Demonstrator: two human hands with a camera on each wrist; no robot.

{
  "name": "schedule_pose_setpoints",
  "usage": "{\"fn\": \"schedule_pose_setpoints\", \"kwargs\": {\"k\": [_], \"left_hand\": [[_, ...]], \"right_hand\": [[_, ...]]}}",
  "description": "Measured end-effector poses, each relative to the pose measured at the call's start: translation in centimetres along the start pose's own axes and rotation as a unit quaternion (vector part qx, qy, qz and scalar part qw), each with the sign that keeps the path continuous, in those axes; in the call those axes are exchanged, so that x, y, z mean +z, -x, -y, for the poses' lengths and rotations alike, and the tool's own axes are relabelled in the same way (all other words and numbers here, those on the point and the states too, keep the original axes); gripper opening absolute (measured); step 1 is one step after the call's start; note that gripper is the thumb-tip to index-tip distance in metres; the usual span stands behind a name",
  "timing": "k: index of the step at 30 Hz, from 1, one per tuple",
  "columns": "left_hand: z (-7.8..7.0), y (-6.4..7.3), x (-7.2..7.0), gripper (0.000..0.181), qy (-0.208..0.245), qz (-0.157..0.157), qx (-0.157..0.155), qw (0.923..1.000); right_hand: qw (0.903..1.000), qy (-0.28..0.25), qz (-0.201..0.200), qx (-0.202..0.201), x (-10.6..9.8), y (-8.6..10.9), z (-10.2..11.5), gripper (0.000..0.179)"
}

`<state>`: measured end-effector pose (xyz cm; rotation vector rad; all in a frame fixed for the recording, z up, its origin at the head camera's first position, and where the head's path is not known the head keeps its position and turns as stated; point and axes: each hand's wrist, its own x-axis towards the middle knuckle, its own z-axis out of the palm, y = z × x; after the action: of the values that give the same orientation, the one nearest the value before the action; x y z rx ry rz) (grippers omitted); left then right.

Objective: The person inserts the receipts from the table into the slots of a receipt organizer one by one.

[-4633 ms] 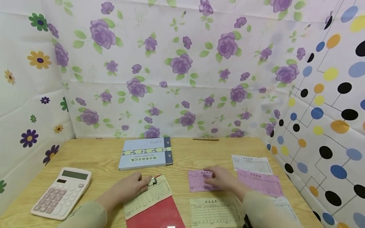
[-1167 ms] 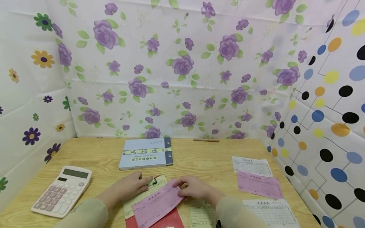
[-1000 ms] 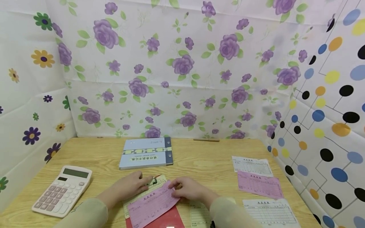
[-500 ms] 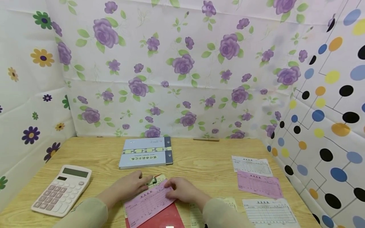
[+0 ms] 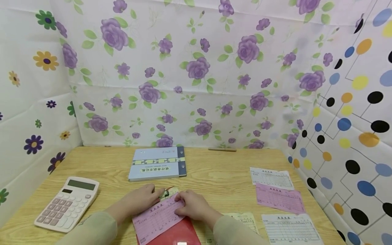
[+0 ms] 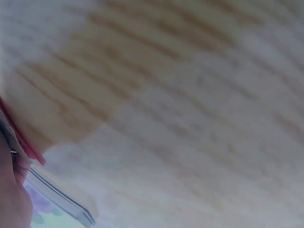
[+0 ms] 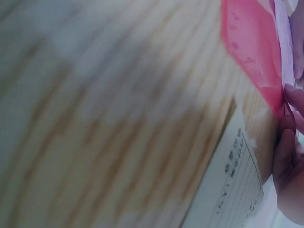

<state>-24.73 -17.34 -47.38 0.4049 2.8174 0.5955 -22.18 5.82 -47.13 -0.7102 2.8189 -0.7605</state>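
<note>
A pink printed slip (image 5: 157,219) lies slantwise over a red clipboard (image 5: 180,233) at the front of the table. My right hand (image 5: 193,206) pinches the slip's right end between thumb and fingers. At the clipboard's top my left hand (image 5: 144,198) holds the dark metal clip (image 5: 166,193). A corner of a yellow slip (image 5: 174,189) shows beneath the pink one; the rest of it is covered. In the right wrist view, the right hand's fingers (image 7: 284,147) are curled at the edge of the red board (image 7: 251,47). The left wrist view catches only part of the left hand (image 6: 14,190).
Another yellow slip (image 5: 246,219) lies partly under the right forearm. To the right are a white slip (image 5: 272,178), a pink slip (image 5: 280,198) and a larger white slip (image 5: 291,228). A calculator (image 5: 68,204), blue account book (image 5: 157,164) and pen (image 5: 222,149) surround the work.
My right hand has picked up the pink slip from the table and brought it left onto the clipboard. Lately it slid up toward the clip, over the yellow slip. The left hand stays at the clip.
</note>
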Motion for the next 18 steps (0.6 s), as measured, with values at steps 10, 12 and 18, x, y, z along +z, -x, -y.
{"fn": "schedule_pose_setpoints", "kwargs": {"k": [10, 12, 18], "left_hand": [[-0.16, -0.47, -0.31, 0.046, -0.047, 0.019, 0.051, 0.9974], [-0.16, -0.63, -0.31, 0.052, -0.027, 0.023, 0.024, 0.9991], [-0.13, -0.26, -0.96, 0.056, 0.002, 0.038, 0.013, 0.9992]], "right_hand": [[0.9988, 0.047, -0.004, -0.013, 0.12, 0.23, 0.01, 0.034], [0.9985, 0.051, -0.006, -0.017, 0.1, 0.26, 0.03, 0.035], [0.9977, 0.063, -0.008, -0.02, 0.08, 0.18, 0.32, 0.035]]}}
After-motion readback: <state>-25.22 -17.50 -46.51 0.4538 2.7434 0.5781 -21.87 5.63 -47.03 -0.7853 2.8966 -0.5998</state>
